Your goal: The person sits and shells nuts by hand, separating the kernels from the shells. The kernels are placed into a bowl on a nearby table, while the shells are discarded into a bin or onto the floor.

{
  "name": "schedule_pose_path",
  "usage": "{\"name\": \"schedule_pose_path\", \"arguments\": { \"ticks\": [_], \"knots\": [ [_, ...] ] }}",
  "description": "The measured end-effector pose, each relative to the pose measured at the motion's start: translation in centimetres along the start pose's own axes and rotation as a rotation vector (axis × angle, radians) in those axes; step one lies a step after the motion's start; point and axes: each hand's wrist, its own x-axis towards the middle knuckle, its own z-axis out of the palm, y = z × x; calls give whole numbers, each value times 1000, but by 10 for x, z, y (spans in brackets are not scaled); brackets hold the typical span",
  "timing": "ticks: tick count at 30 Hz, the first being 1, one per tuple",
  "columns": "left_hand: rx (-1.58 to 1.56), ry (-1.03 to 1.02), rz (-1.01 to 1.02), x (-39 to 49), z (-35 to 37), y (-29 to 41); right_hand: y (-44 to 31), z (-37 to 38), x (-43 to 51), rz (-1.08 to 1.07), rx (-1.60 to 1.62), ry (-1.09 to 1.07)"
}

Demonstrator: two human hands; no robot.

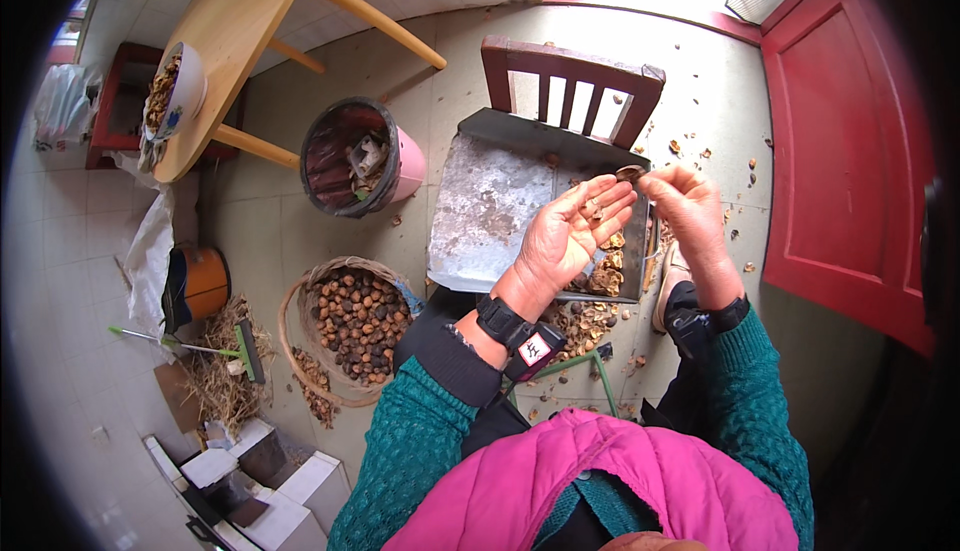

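My left hand (576, 227) is held palm up over a metal dustpan-like tray (487, 213), with small walnut pieces (598, 215) lying on its palm and fingers. Just above the left fingertips, my right hand (679, 194) pinches a dark piece of walnut shell (630, 173) between thumb and fingers. Broken shells (606, 277) are heaped at the tray's right side, partly hidden by my left hand. A wicker basket (287, 318) full of whole walnuts (358, 326) stands on the floor to the left.
A wooden chair (574, 63) stands at the tray's far side. Left are a lined pink bin (409, 164) and a wooden table (232, 33) bearing a bowl (193, 89) of walnut pieces. A squeegee (247, 348) lies by straw. Shell bits litter the floor around a green metal frame (604, 386); a red door (840, 138) is right.
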Motion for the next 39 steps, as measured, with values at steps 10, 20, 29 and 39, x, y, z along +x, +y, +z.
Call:
{"name": "schedule_pose_path", "arguments": {
  "ticks": [10, 20, 29, 39],
  "knots": [
    [-33, -60, 29, -1, 4, 4, -17, 21, -18, -479, -678, -91],
    [15, -81, 52, 0, 0, 1, 1, 36, -21, -582, -612, -111],
    [21, -66, 76, 1, 0, 1, -3, 41, -26, -497, -622, -91],
    [15, -51, 74, 0, 3, 1, -2, 32, -25, -429, -501, -219]
  ]
}}
